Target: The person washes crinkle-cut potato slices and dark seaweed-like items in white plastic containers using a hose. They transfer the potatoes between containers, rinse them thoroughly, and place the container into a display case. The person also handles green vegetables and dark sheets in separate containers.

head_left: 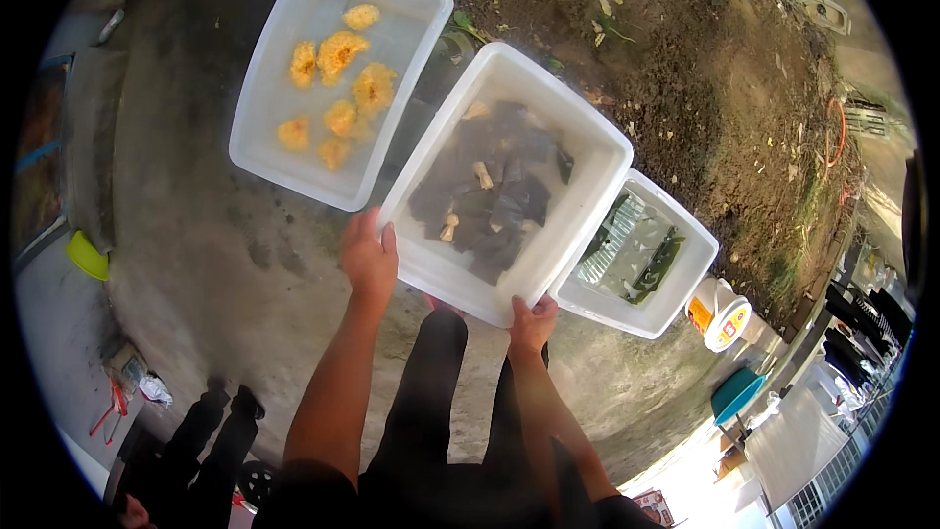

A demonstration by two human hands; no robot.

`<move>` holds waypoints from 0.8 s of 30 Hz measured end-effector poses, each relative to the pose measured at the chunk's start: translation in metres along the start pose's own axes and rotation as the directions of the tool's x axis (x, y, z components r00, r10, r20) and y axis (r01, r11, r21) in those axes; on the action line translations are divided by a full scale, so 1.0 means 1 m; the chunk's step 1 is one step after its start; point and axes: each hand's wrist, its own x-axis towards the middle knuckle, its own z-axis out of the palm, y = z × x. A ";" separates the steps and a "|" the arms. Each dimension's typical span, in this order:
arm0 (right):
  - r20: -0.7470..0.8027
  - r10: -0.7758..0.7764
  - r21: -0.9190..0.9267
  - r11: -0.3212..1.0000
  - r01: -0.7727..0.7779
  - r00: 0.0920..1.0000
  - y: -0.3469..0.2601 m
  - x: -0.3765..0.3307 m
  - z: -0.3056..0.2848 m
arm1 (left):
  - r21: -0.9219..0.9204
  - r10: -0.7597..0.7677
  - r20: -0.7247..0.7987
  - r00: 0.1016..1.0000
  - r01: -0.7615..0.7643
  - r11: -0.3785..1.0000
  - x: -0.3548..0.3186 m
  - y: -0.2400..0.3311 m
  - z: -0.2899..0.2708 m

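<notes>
Both my hands hold a deep white plastic tub (411, 279) in the middle. My left hand (369, 253) is closed on its near left corner, thumb over the rim. My right hand (532, 321) grips the near edge toward the right corner. In the tub's murky water lie dark grey flat pieces (514, 201) and a few pale stubby pieces (482, 174). To the left, a second white tub (257, 69) holds several yellow-orange frilly clumps (374, 88) in water. On the right, a smaller white tub (697, 233) contains dark green strips (658, 269) and clear ribbed plastic (619, 223).
A white lidded bucket (723, 318) stands right of the tubs, with a teal basin (736, 395) behind it. Bare soil (705, 59) borders the concrete floor (186, 137). Another person's dark-clothed legs (211, 441) are at lower left, near a lime-green basin (88, 255).
</notes>
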 end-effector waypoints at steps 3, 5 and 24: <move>-0.012 -0.115 -0.219 0.970 0.110 0.993 -0.027 -0.012 -0.002 | -0.009 -0.042 0.053 0.998 0.043 0.999 0.004 -0.002 0.003; 0.038 -0.078 -0.341 0.936 0.086 0.996 -0.023 -0.005 -0.007 | -0.031 -0.090 0.108 0.990 0.094 0.995 0.007 -0.003 0.002; 0.258 0.115 -0.019 0.993 -0.114 0.959 -0.055 0.000 -0.013 | -0.021 -0.082 0.381 0.921 0.097 0.995 0.047 0.012 -0.032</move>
